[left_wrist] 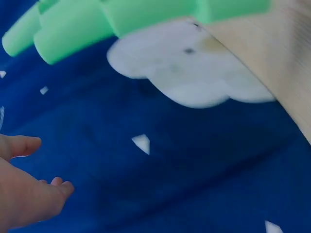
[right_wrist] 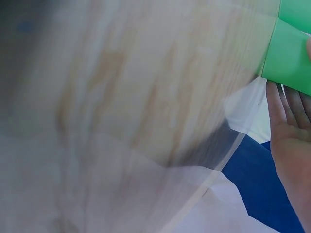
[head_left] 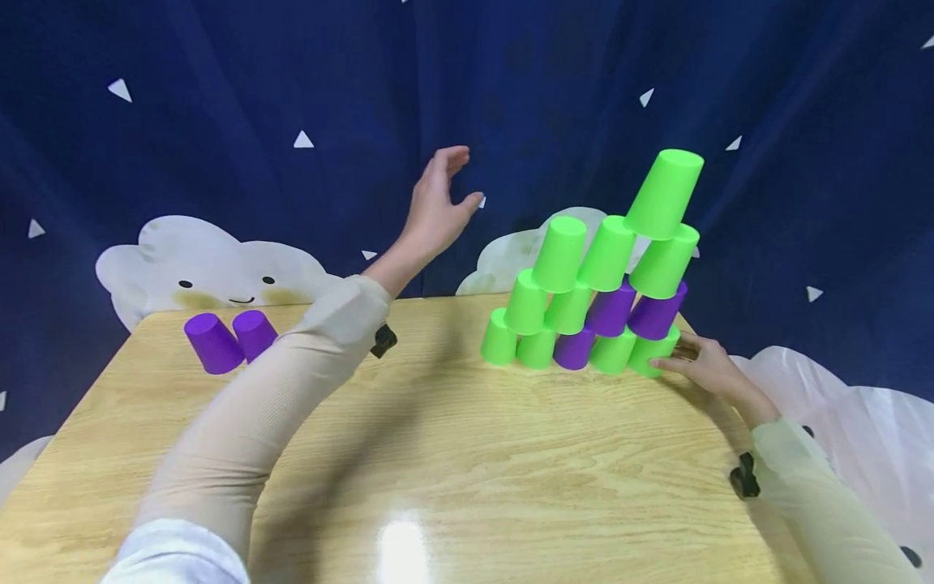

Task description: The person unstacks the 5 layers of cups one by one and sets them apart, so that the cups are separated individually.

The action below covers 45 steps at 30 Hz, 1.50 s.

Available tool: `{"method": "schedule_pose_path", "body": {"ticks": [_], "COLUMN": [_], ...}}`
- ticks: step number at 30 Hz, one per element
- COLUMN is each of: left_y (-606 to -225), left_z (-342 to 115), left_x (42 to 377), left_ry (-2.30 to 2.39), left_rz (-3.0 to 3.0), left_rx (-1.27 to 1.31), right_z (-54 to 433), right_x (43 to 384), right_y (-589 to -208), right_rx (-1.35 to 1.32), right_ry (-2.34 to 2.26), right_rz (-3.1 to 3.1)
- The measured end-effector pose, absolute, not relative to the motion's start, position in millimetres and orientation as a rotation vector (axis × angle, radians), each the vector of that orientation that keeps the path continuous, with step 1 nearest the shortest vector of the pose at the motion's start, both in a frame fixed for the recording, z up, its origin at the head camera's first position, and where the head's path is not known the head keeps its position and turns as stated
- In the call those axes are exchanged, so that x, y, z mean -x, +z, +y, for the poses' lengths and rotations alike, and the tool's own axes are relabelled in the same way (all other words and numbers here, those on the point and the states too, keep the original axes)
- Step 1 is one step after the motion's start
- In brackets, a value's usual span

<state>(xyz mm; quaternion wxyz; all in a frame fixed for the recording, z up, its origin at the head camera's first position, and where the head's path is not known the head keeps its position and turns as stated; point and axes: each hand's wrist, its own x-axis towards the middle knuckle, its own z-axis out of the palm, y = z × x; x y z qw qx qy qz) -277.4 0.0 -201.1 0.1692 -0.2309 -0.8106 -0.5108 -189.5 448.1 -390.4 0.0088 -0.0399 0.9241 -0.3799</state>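
A tiered stack of upside-down cups stands at the table's back right. Its bottom row holds several green cups (head_left: 499,342) and one purple cup (head_left: 573,350). Above are two green and two purple cups (head_left: 611,310), then three green cups (head_left: 560,258). A single green cup (head_left: 666,195) tops the right side, tilted in this view. My right hand (head_left: 704,367) holds the bottom row's rightmost green cup (head_left: 644,358), thumb in front and fingers behind. Raised left of the stack, my left hand (head_left: 435,207) is empty, its thumb spread from the fingers.
Two purple cups (head_left: 213,344) stand upside down at the back left of the wooden table (head_left: 511,454), one partly behind my left sleeve. A dark blue curtain (head_left: 350,73) with white clouds and triangles hangs behind the table's back edge.
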Motion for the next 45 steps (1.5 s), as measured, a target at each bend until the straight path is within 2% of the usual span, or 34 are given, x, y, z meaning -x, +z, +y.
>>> {"method": "schedule_pose_path", "body": {"ticks": [14,22,28,45], "left_y": [-161.0,-152.0,-151.2,-139.4], "left_z": [104.0,151.0,164.2,166.7], "left_x": [267.4,264.1,264.8,263.9], "left_ry": [-1.697,-1.698,-1.643,-1.692], "left_rz": [-2.307,-2.407,-2.429,-2.358], "left_rx": [0.861,0.879,0.891,0.948], "right_z": [437.3,434.4,431.8,432.3], "right_x": [196.1,198.6,202.0,202.3], "right_y": [-389.5,-388.9,-390.8,-389.1], "right_rx": [0.149,0.15,0.167,0.156], "right_ry": [-1.214,-1.225,-1.229,-1.205], "right_rz": [2.888,2.872,2.877,2.893]}}
